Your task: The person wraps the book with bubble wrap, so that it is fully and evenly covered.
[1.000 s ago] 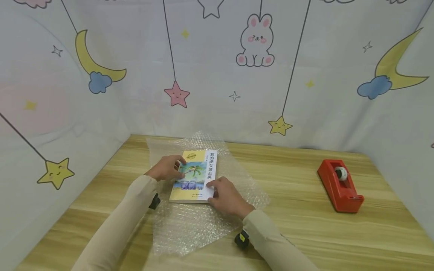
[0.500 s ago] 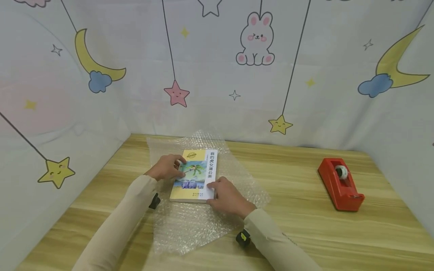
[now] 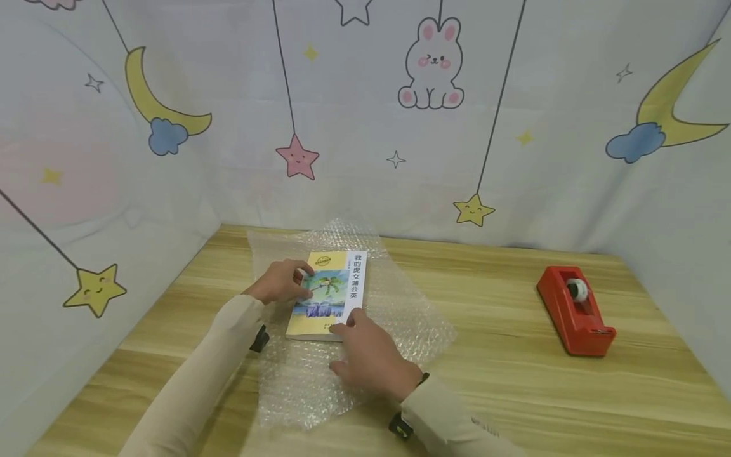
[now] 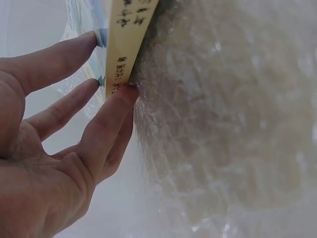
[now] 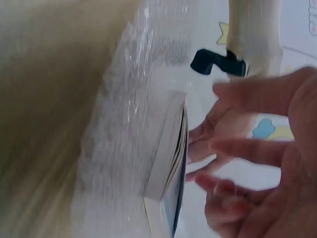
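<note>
A paperback book [image 3: 328, 298], yellow and white with a palm-tree picture, lies face up on a sheet of bubble wrap [image 3: 314, 393]. My left hand [image 3: 280, 282] grips its left edge. In the left wrist view, two fingertips touch the cover while another finger [image 4: 111, 121] bears on the side edge, by the wrap. Over the book's lower right corner, my right hand [image 3: 377, 358] has its fingers spread and loosely bent. The right wrist view shows a gap between that hand [image 5: 267, 163] and the book's page edges [image 5: 166, 148].
To the right on the wooden table [image 3: 485, 381] stands a red tape dispenser [image 3: 577, 317] with a roll of tape [image 3: 578, 290]. Behind the table and at its sides hangs a white curtain [image 3: 354, 197] printed with moons, stars and a rabbit.
My right hand has let go of the book's right edge and shifted down and slightly left, over the lower corner. The left hand and the book have stayed in place.
</note>
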The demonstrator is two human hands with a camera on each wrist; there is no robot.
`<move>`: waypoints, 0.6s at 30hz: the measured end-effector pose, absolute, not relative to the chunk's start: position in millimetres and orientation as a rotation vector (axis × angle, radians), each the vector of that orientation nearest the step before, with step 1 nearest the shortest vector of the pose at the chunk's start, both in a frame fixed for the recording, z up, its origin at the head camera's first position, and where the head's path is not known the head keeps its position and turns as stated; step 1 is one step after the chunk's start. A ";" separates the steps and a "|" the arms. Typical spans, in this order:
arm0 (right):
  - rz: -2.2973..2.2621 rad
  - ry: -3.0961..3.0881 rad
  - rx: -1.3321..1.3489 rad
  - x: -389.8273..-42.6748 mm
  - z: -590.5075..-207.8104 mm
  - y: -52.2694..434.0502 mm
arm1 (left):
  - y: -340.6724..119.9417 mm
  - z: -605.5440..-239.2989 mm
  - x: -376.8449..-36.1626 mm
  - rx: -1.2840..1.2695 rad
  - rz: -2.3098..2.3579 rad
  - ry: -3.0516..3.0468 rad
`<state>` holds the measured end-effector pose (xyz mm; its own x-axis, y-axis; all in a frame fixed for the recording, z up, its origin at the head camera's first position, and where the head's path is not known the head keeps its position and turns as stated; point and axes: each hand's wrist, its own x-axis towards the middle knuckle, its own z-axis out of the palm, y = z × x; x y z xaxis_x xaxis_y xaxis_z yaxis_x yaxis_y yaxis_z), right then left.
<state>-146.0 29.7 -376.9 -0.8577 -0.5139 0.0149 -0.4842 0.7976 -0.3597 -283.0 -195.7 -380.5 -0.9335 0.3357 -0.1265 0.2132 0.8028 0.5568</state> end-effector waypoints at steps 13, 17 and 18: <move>-0.118 2.782 -1.378 -111.0 -391.6 17.2 | -196.0 -381.9 -282.0 0.391 0.826 2.776; -0.018 2.843 -1.388 -106.6 -392.0 14.6 | -196.0 -382.2 -282.4 0.397 0.830 2.770; 0.014 2.863 -1.393 -105.5 -392.0 14.1 | -196.2 -382.3 -282.4 0.397 0.834 2.767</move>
<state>-105.5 14.1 -392.0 -0.6163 -0.7868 0.0340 -0.7864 0.6171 0.0265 -282.4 -196.2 -382.3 -0.9385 0.3183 -0.1342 0.1910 0.8019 0.5661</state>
